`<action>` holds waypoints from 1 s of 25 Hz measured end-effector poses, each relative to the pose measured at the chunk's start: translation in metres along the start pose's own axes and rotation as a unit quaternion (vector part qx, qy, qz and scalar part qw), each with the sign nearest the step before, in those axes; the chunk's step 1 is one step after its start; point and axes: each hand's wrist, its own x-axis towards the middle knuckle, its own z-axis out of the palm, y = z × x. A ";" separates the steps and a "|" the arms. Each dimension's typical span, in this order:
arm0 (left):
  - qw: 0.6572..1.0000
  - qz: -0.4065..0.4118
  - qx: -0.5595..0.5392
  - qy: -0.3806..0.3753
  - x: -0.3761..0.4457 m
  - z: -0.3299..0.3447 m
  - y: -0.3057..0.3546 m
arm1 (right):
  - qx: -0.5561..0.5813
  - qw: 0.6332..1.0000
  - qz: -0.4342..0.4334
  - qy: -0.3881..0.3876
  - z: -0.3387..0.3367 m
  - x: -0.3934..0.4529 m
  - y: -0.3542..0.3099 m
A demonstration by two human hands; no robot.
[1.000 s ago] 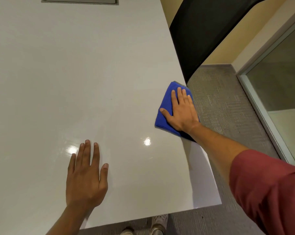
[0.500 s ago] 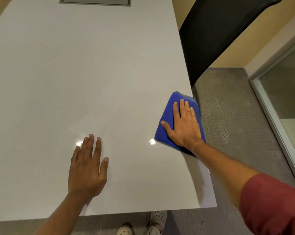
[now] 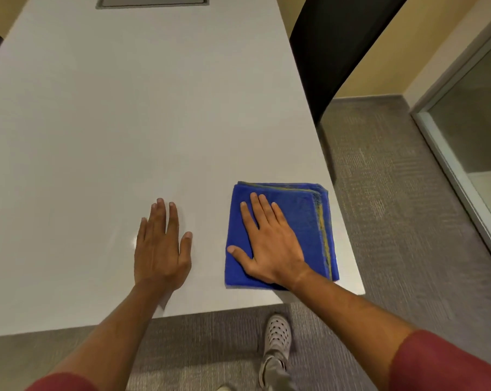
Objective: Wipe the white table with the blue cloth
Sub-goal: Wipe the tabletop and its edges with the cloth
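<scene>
Blue cloth point(image 3: 300, 221) | under flat right hand point(image 3: 269, 249) | near table point(image 3: 126, 122) right edge

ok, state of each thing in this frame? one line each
blue cloth: folded, flat on the table near its right corner
right hand: open, palm pressed flat on the cloth
left hand: open, flat on the bare table, apart from the cloth
white table: glossy, no visible spills
panel at far end of table: shut, flush
black chair: beside the table's right edge
</scene>
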 end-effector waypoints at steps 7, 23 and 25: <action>0.997 0.068 -0.032 -0.029 -0.050 -0.001 0.001 | -0.018 0.998 -0.062 0.008 0.012 -0.053 -0.043; 0.992 0.108 0.040 -0.043 -0.064 0.005 -0.002 | -0.146 0.980 -0.082 0.110 0.028 -0.115 0.036; 0.993 0.107 0.041 -0.038 -0.065 0.003 0.000 | -0.163 0.976 -0.076 0.121 0.028 -0.115 0.042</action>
